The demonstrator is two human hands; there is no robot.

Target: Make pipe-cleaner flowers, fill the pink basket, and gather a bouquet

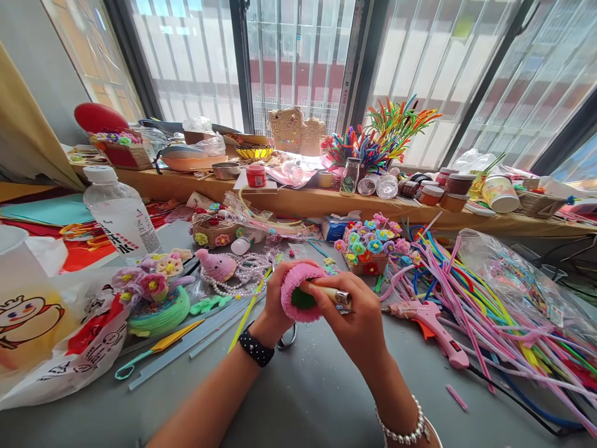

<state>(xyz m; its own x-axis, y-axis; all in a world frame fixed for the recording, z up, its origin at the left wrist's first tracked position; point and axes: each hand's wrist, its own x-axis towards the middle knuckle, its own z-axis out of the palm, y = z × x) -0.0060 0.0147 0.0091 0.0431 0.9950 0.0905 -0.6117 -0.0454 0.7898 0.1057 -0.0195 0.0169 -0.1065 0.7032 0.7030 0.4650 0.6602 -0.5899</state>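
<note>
Pink fuzzy piece (298,275) sits in your left hand (276,305), to the left of the pink glue gun (431,318) and raised over the grey table (308,398). Your left fingers curl round its side away from the gun, gripping it, though most of them are hidden behind it. Its mouth, green within, faces you and somewhat toward the gun, so it looks toward your right hand (359,311), which sits between the piece and the gun. Your right thumb and fingers pinch a wooden-handled tool (332,295), its long axis running roughly sideways from the mouth toward the gun, with the metal end on the gun side; whether the other end touches the green inside, I cannot tell. As I judge it, what counts is the line of that handle against the mouth: your left hand carries the piece, your right sets the angle. The gun's nozzle points left, just beside your right hand, the nearer of your two; a metal loop (286,337) lies further to the gun's left
</note>
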